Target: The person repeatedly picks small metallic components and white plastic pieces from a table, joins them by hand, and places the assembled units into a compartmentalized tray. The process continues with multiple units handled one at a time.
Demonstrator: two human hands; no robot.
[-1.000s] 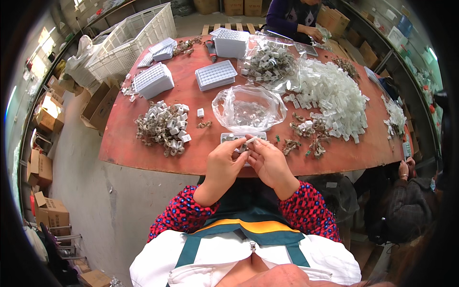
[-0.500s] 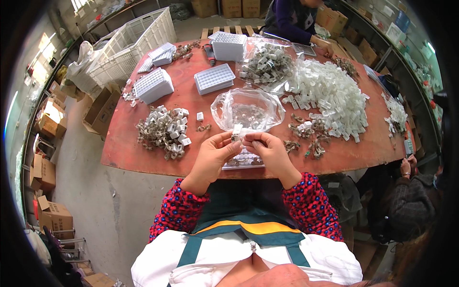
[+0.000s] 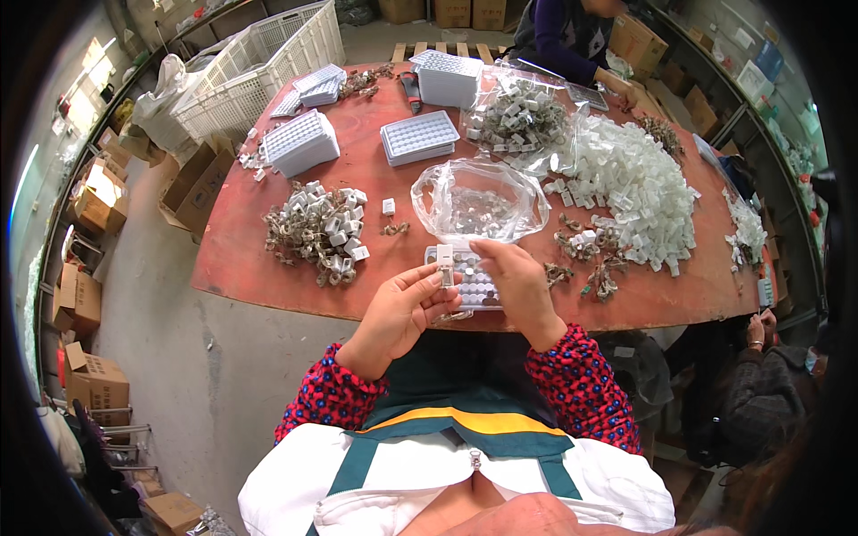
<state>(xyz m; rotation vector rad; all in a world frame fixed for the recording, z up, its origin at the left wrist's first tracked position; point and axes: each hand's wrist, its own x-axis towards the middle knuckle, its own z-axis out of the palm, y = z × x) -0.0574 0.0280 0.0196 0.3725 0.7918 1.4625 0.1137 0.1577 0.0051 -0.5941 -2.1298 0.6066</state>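
Between the thumb and fingertips of my left hand (image 3: 399,308) is a small white plastic casing with a clear lower part (image 3: 446,261), held upright. My right hand (image 3: 523,288) is just right of it, apart from the casing, its fingers stretched out over a white tray of round pockets (image 3: 487,301). Small silvery discs lie in part of that tray. Directly behind the tray rests an open clear plastic bag (image 3: 431,211) with more small silvery pieces inside. A single white casing (image 3: 388,206) and a brown cord bundle (image 3: 394,229) lie to the left of the bag.
Casings with brown cords are heaped on the left (image 3: 319,234). A large pile of whitish clear casings (image 3: 639,196) covers the right. Stacked pocket trays (image 3: 418,138) stand farther back. One person (image 3: 563,40) works across the red table (image 3: 241,259); another (image 3: 769,384) sits at right.
My right hand has let go of the casing and moved slightly right, its fingers opening out. My left hand keeps the casing, now slightly lower. More of the pocket tray shows between the hands.
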